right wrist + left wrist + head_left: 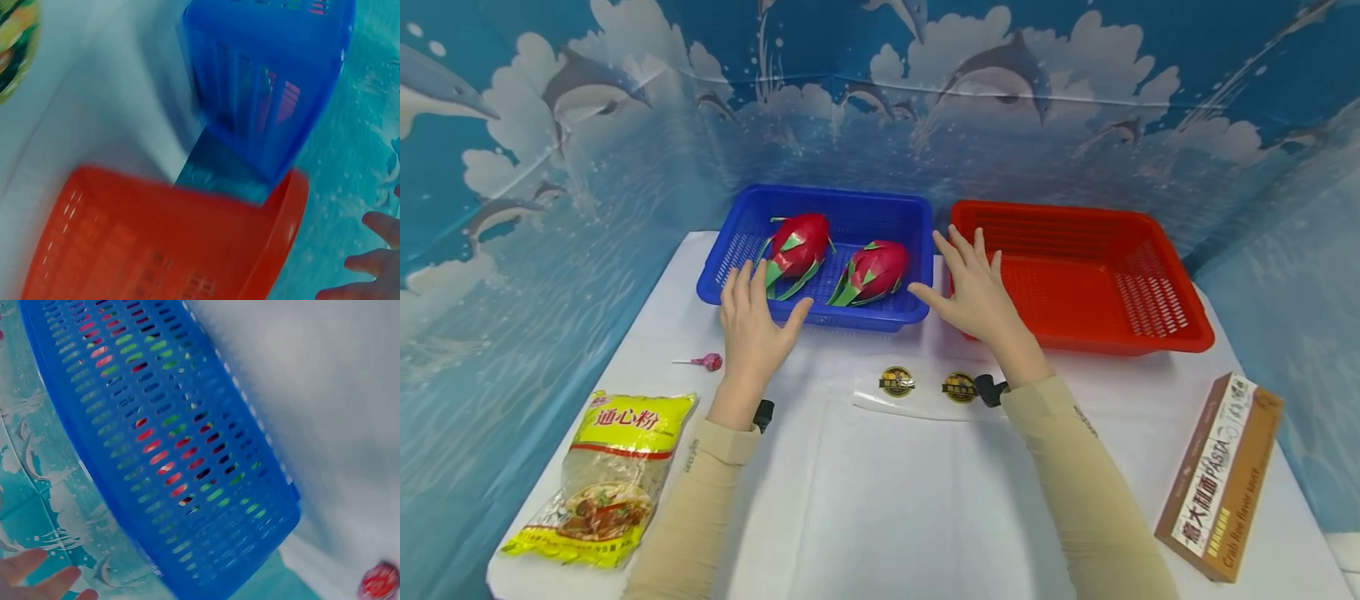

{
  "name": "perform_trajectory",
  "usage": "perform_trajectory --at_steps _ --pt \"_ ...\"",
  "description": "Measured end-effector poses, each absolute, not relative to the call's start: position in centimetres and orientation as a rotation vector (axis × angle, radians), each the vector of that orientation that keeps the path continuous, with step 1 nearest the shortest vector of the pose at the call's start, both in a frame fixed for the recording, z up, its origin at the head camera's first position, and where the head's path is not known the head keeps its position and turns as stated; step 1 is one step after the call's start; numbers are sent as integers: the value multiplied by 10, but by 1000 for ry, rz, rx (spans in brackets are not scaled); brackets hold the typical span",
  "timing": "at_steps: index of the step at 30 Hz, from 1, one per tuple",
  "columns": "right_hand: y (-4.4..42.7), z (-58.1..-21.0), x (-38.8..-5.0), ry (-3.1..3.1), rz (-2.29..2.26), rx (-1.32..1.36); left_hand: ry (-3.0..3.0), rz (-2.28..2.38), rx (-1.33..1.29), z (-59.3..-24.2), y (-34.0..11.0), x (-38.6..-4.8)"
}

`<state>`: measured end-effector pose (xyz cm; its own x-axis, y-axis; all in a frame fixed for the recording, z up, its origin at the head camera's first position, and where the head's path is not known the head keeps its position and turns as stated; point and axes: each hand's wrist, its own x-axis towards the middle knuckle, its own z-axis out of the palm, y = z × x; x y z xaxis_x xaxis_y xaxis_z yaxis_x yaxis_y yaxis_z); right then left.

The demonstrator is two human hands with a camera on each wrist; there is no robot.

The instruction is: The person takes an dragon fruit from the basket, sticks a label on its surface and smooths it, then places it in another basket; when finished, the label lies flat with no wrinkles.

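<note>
Left hand and right hand spread wide, gripping nothing! Two dragon fruits sit ahead, roughly between them, in the blue basket; only the left wrist view catches red through its near slots.

A yellow-and-clear plastic bag with red lettering and a printed noodle dish lies at the lower left of the head view. Just above its upper right corner is a small pink lollipop, its white stick pointing left. Mid-frame, a clear plastic strip bears two round black-and-gold stickers. A long brown cardboard pasta box lies slanted at the lower right. All rest on a white-covered desk; a blue dolphin-print curtain spans the top.
</note>
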<state>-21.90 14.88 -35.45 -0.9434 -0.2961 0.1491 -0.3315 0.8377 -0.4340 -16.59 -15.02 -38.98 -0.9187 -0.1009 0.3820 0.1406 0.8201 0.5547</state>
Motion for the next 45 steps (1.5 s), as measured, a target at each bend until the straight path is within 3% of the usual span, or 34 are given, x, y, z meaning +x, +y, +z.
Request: perform_trajectory --at_steps 12,26,45 --pt "103 -360 -254 -3007 759 603 -2351 -1211 371 -409 -151 -163" --pt "72 -379 -289 -3192 799 620 -1762 -2187 859 -421 -150 -186" --pt "60 -394 -310 -3226 536 644 -1748 -2311 677 -430 -146 -195"
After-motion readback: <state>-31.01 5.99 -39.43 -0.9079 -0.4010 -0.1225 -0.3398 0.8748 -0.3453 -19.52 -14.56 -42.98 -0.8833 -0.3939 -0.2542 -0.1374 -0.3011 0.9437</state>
